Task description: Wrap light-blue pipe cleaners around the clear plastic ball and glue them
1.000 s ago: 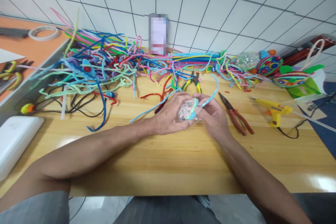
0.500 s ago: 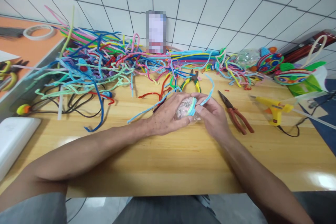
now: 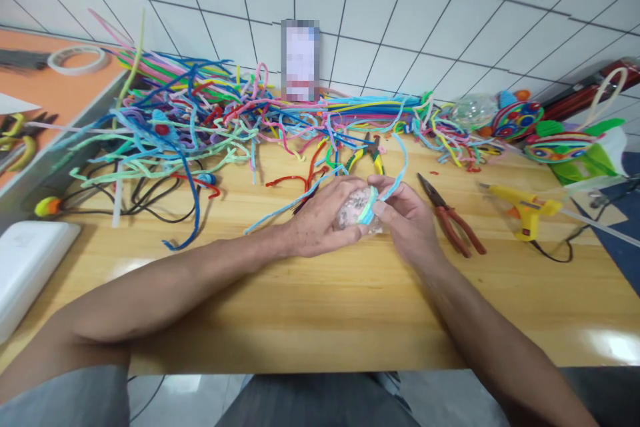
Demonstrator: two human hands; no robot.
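My left hand (image 3: 324, 217) is wrapped round a clear, rounded plastic piece (image 3: 350, 212) and holds it just over the table. Green and blue pipe cleaner strips (image 3: 369, 207) band the right side of this piece. Thumb and fingers of my right hand (image 3: 406, 217) pinch a light blue pipe cleaner (image 3: 403, 163) against the band, and its free end curves up beyond the fingers. Another light blue pipe cleaner (image 3: 277, 215) sticks out to the left from behind my left hand. The underside of the clear piece is hidden.
A heap of coloured pipe cleaners (image 3: 200, 107) lines the wall. Yellow-green pliers (image 3: 379, 163) lie behind my hands; red-handled pliers (image 3: 453, 220) and a yellow glue gun (image 3: 527, 210) lie to the right. A phone (image 3: 300, 63) leans on the wall. A white box-like device (image 3: 37, 267) sits left.
Both hands keep their hold on the clear piece and the pipe cleaner. The pipe cleaner's free end bends slightly differently. The whole view has shifted a little.
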